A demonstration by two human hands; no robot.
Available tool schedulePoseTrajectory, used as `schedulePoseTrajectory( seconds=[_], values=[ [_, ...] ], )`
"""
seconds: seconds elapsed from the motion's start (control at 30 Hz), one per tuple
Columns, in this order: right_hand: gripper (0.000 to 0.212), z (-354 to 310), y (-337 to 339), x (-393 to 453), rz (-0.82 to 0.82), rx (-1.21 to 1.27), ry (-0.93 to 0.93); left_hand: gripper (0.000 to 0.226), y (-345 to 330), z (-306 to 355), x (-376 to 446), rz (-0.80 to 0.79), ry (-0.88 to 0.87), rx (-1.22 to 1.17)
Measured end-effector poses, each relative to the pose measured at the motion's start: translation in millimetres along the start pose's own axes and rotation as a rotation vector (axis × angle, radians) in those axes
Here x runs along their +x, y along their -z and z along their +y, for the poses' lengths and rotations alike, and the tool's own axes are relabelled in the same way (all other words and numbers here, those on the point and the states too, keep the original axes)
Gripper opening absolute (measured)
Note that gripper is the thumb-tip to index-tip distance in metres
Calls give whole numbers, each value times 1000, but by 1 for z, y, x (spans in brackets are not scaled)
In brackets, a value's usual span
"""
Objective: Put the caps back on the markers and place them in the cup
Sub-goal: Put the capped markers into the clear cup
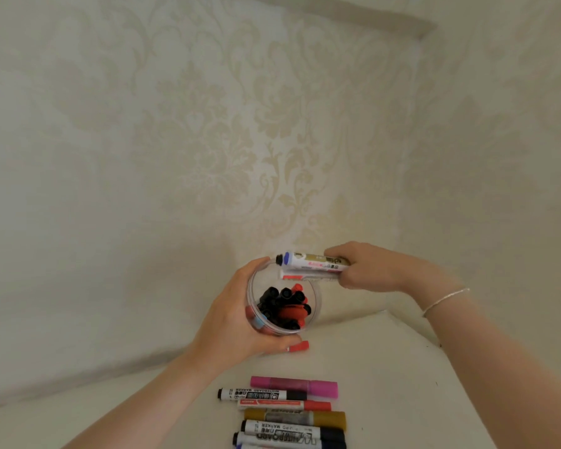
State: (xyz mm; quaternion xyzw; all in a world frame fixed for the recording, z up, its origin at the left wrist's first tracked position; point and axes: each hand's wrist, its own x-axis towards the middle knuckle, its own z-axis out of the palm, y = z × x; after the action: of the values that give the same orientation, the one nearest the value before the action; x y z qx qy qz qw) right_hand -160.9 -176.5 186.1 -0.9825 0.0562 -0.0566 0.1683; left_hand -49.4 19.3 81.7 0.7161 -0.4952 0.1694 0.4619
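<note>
- Nearest the camera, a row of loose markers [292, 413] is lying on the white tabletop [402, 384], each with its long axis running left to right; several are showing bare tips at their left ends, so capping looks to be still waiting for them.
- Farther off, the left hand [240, 322] is wrapping round the left wall of the clear cup [314, 294], fingers and thumb curled about it, holding it with its mouth tipped toward the camera; black and red marker ends are crowding inside.
- Just beside the thumb, a red cap [300, 346] is lying on the tabletop at the cup's near side.
- At the cup's far rim, the right hand [370, 268] is gripping two markers [308, 265] together by their right ends, fingers closed round them.
- Both are lying nearly level, long axes left to right, free ends reaching over the far rim of the cup; the upper one is showing a blue collar and dark tip, apparently uncapped.
- The markers are lying crosswise above the opening, so I judge the right hand needs to tip them end-down before they will drop in.
</note>
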Motion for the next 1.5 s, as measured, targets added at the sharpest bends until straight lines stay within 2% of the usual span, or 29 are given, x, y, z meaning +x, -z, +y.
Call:
schedulePoseTrajectory(
  seconds=[0.1, 0.2, 0.3, 0.43, 0.53, 0.73, 0.83, 0.93, 1.0, 1.2, 1.3, 1.4, 1.5],
  values=[
    [25, -8, 1, -1, -30, -194, -47, 107, -1, 2, 0, 1, 0, 5],
    [17, -17, -1, -3, -15, -355, -89, 107, -1, 0, 0, 1, 3, 19],
    [8, -28, -5, -5, 13, -503, -104, 109, -1, -2, 0, -67, 10, 60],
    [32, -42, -19, -2, 55, -623, -75, 113, -5, -2, -1, -127, -26, 127],
    [41, -45, -29, 5, 47, -468, -4, 112, -6, -1, 0, -135, -42, 126],
    [40, -30, -27, 6, 171, 69, 77, 110, -1, -7, 0, -126, -12, 111],
    [30, -27, -44, 10, 336, 60, 113, 108, -2, -8, 0, -102, 22, 63],
    [26, -28, -59, 14, 418, 18, 129, 109, -4, -10, -1, -102, 42, 49],
    [26, -27, -64, 15, 412, 56, 135, 111, -5, -13, -1, -100, 62, 43],
    [39, -27, -61, 13, 261, 446, 152, 116, -3, -14, 0, -70, 98, 21],
    [31, -31, -65, 13, 253, 508, 165, 116, -3, -11, 1, -83, 92, 2],
    [29, -34, -71, 15, 379, 485, 193, 114, -4, -10, 1, -90, 79, -3],
    [29, -34, -73, 16, 490, 316, 240, 114, -4, -8, 1, -94, 71, -21]
  ],
)
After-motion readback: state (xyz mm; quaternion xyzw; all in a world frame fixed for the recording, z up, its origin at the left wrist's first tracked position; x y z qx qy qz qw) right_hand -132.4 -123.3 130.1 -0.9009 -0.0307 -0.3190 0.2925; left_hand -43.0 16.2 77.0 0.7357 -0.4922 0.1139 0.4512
